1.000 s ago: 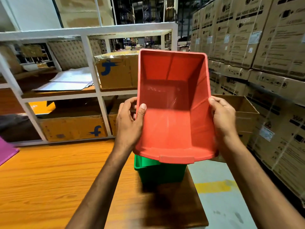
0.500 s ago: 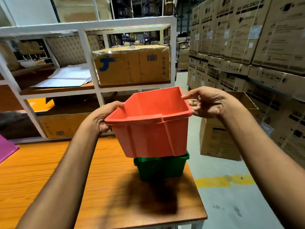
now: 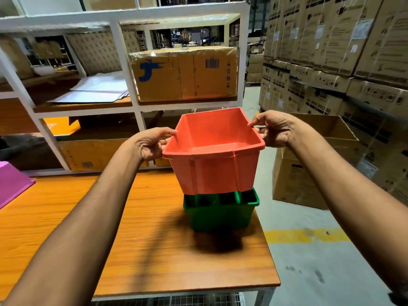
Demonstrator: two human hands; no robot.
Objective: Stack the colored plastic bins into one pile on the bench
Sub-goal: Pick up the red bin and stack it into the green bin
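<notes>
Orange-grained bench stood before white shelving, cartons right. Left hand and right hand pinched red bin rims, seated in green bin at far right.

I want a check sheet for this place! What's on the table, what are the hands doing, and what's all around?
Surface: wooden bench, orange-brown top, bare around the bins.
Job's things: red bin upright, its base entering the green bin near the bench's right end; pink bin at the left edge, not stacked.
Clutter: nothing seen on the bench.
Grips: left hand and right hand each pinch the red bin's rim on opposite sides.
Cables: nothing seen.
Surroundings: white shelf rack with a cardboard box; open carton on the floor; stacked appliance boxes; yellow floor line.
</notes>
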